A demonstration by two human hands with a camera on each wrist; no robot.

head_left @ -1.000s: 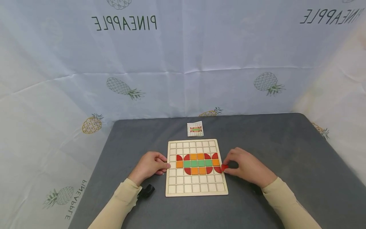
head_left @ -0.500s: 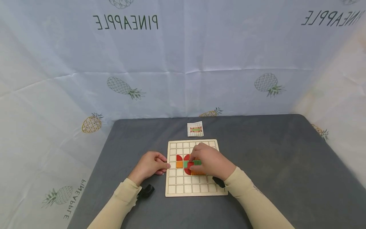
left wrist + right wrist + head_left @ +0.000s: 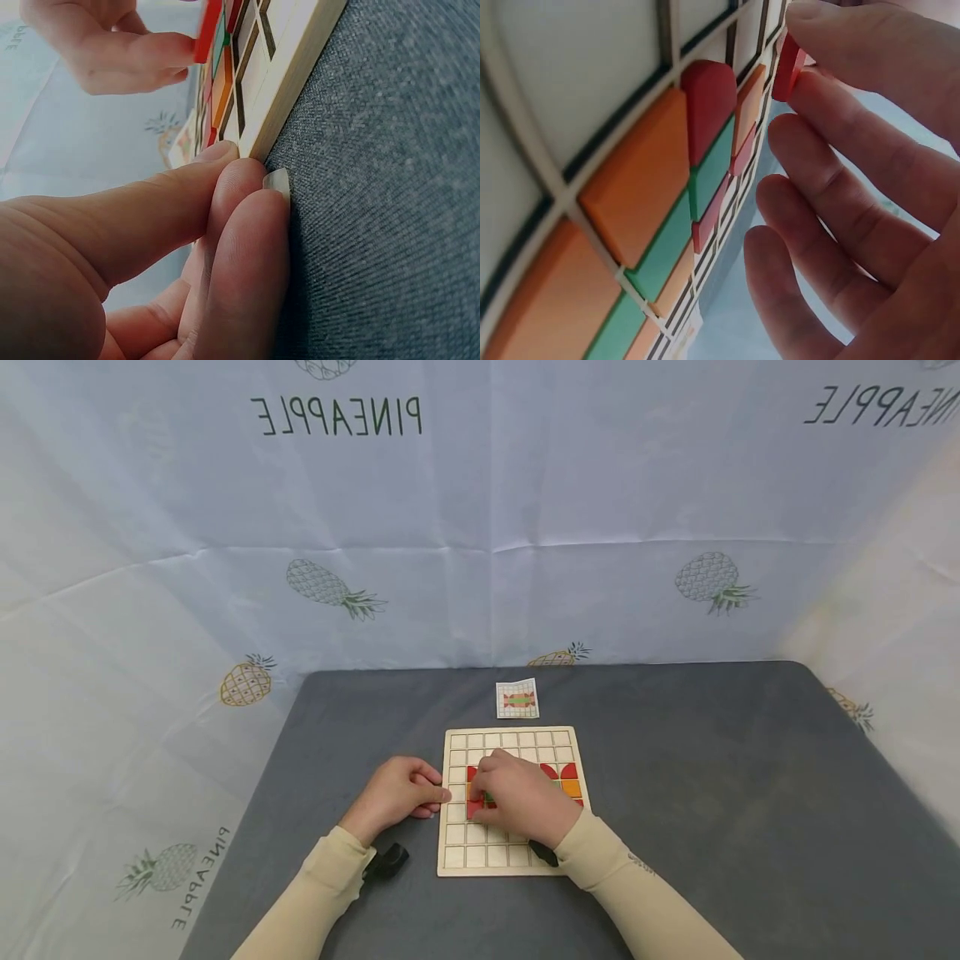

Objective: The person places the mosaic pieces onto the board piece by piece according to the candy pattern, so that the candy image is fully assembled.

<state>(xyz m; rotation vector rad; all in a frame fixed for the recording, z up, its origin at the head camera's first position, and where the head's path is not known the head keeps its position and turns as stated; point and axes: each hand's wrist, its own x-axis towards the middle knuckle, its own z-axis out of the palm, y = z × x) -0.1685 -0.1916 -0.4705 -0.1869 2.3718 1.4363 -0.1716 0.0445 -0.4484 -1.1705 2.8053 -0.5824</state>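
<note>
My left hand (image 3: 397,793) holds the left edge of the wooden grid board (image 3: 480,872), thumb on top and forefinger against the side. My right hand (image 3: 525,797) is over the left part of the coloured pattern and hides much of it. In the right wrist view its thumb and forefinger pinch a red tile (image 3: 786,67), raised just off the board; its other fingers are loosely bent. That tile's full outline is hidden. Orange tiles (image 3: 641,180), green tiles (image 3: 664,232) and a rounded dark red tile (image 3: 709,109) sit in the grid.
Behind the board lies a small pattern card (image 3: 517,699) on the dark grey tabletop (image 3: 690,752). A pineapple-print cloth (image 3: 480,510) hangs at the back and sides. A black wrist device (image 3: 388,862) is near the left sleeve.
My right hand has carried the red tile from the board's right edge leftward across the pattern to its left end. My left hand stays at the board's left edge.
</note>
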